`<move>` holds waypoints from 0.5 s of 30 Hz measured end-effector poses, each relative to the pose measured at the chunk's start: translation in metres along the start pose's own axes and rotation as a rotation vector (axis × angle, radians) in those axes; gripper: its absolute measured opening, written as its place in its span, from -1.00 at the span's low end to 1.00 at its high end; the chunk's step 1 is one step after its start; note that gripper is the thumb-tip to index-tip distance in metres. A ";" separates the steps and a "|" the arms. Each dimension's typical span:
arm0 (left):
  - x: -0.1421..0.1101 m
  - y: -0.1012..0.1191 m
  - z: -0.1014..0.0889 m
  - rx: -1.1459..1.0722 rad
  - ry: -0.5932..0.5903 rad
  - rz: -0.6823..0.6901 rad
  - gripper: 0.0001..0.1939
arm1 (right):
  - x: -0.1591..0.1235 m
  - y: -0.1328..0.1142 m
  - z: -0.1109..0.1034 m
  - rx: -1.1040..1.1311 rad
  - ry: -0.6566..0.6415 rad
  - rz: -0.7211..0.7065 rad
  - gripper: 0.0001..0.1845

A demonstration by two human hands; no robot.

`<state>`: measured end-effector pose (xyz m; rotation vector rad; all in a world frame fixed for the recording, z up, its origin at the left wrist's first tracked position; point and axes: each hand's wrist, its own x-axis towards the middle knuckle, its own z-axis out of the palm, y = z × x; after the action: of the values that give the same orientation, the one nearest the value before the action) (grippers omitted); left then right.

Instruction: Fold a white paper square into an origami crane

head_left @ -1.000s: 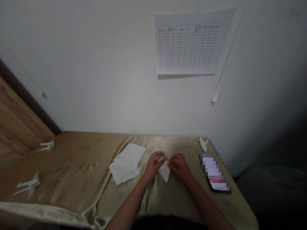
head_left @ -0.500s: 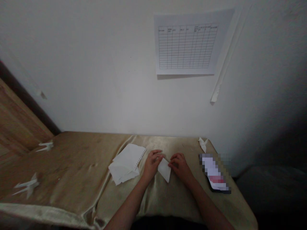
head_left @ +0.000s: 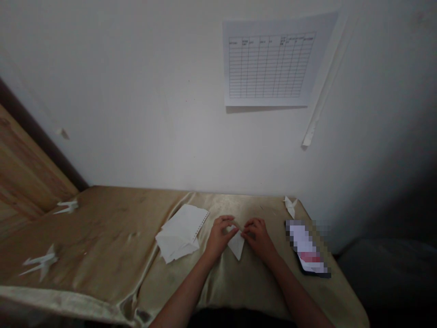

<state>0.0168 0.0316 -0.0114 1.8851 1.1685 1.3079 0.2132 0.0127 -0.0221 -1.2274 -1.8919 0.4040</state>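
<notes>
A small folded white paper [head_left: 236, 245], pointed toward me, lies on the tan cloth-covered table [head_left: 112, 255]. My left hand [head_left: 220, 237] pinches its upper left edge with curled fingers. My right hand [head_left: 258, 236] pinches the upper right edge, fingers bent and pressed down on the paper. Both hands meet near the paper's top corner. To the left of my left hand lies a loose stack of white sheets [head_left: 180, 232].
Finished white paper cranes sit at the far left [head_left: 67, 207], the near left [head_left: 40, 263] and the far right corner [head_left: 290, 205]. A phone [head_left: 308, 250] lies right of my right hand. A printed grid sheet [head_left: 269, 64] hangs on the wall behind.
The folded paper has narrowed on its left side as my left fingers pushed its edge inward. Both hands stay in place on it.
</notes>
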 end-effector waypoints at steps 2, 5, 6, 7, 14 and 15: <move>-0.001 0.000 0.000 0.010 -0.018 -0.001 -0.94 | 0.000 -0.001 0.000 0.010 0.015 -0.017 -0.98; -0.002 0.000 0.001 0.022 -0.042 -0.001 -0.95 | 0.000 -0.002 0.001 0.029 0.045 -0.034 -0.96; -0.002 0.000 0.002 0.028 -0.051 0.001 -0.94 | 0.001 -0.003 0.001 0.034 0.053 -0.040 -0.96; -0.002 0.000 0.002 0.035 -0.059 0.003 -0.94 | 0.001 -0.004 0.001 0.037 0.059 -0.047 -0.95; -0.002 0.002 0.003 0.053 -0.091 0.030 -0.93 | 0.001 -0.007 0.004 0.031 0.062 -0.086 -0.97; -0.002 0.003 0.002 0.053 -0.087 0.036 -0.93 | 0.001 -0.006 0.004 0.027 0.058 -0.084 -0.97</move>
<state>0.0196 0.0282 -0.0108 1.9888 1.1399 1.2114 0.2060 0.0110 -0.0204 -1.1260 -1.8761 0.3441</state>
